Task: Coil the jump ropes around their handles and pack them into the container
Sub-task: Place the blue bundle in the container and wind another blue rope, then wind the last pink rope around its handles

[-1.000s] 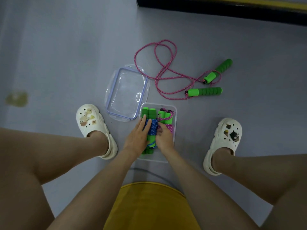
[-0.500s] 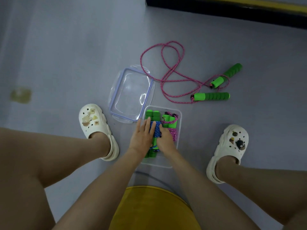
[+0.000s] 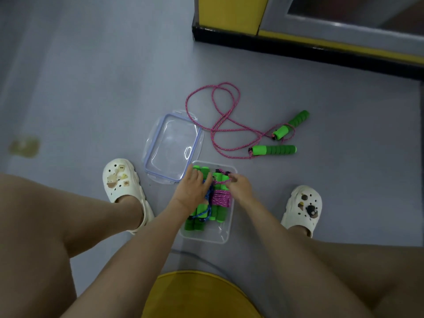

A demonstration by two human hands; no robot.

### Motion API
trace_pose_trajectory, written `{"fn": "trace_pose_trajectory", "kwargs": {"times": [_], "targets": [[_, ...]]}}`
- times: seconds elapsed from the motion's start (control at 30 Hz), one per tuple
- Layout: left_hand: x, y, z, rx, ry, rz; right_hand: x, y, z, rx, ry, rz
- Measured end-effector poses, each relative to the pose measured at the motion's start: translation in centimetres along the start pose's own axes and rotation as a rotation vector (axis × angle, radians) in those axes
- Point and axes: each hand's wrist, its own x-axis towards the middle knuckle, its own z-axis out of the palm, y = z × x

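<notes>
— Since half a second earlier the right hand point(image 3: 239, 185) had left the blue-roped bundle point(image 3: 204, 212) and crossed to the far end of the pink-roped bundle point(image 3: 220, 198), hadn't it?

— It had. Its fingers point(image 3: 230, 180) were curled and pinched a strand of pink cord there (tucking in a loose end, I would guess). The left hand point(image 3: 193, 190) lay flat on the blue-roped bundle, fingers straight, pressing down rather than gripping.

— And where did the two bundles sit?

— Side by side inside the clear container point(image 3: 206, 237), which stood on the floor point(image 3: 91, 88) between the person's feet. Blue was on the left, pink on the right, and they were touching.

— So how far along was the job?

— Two ropes looked coiled and packed. One loose pink rope point(image 3: 220, 131) lay well apart on the floor beyond the container, uncoiled, its green handles point(image 3: 274, 149) free. It had yet to be wound and put in.

— And the lid?

— Off. The lid point(image 3: 172, 145) lay just beside the container's far left corner. Room for a third bundle looked tight to me.
</notes>
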Motion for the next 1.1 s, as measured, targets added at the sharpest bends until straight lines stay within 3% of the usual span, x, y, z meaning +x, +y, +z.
{"fn": "trace_pose_trajectory", "kwargs": {"times": [0.13,0.27,0.5,0.63,0.83,0.93,1.0,1.1], "targets": [[3.2,0.6,-3.3,-0.228,0.022,-0.089,3.1,0.4,-4.5,-0.097,0.068,0.079],[7.2,1.7,-5.0,-0.254,0.066,-0.048,6.3,0.8,-7.8,-0.185,0.108,0.103],[14.2,4.2,-6.2,-0.222,0.140,0.080,11.3,2.0,-11.6,-0.676,0.202,-0.087],[16.9,5.3,-5.9,-0.214,0.131,0.103,14.4,2.4,-12.7,-0.887,0.167,-0.173],[19.5,6.2,-5.6,-0.370,0.169,0.017,18.8,3.3,-14.1,-0.971,0.096,-0.224],[20.8,6.3,-5.4,-0.536,0.070,-0.134,20.3,3.8,-14.1,-0.912,0.058,-0.286],[21.5,6.1,-5.1,-0.612,0.000,-0.174,20.3,4.0,-13.8,-0.961,0.096,-0.275],[22.0,5.8,-4.8,-0.484,0.054,-0.114,19.7,4.3,-12.9,-1.073,0.219,-0.282]]}}
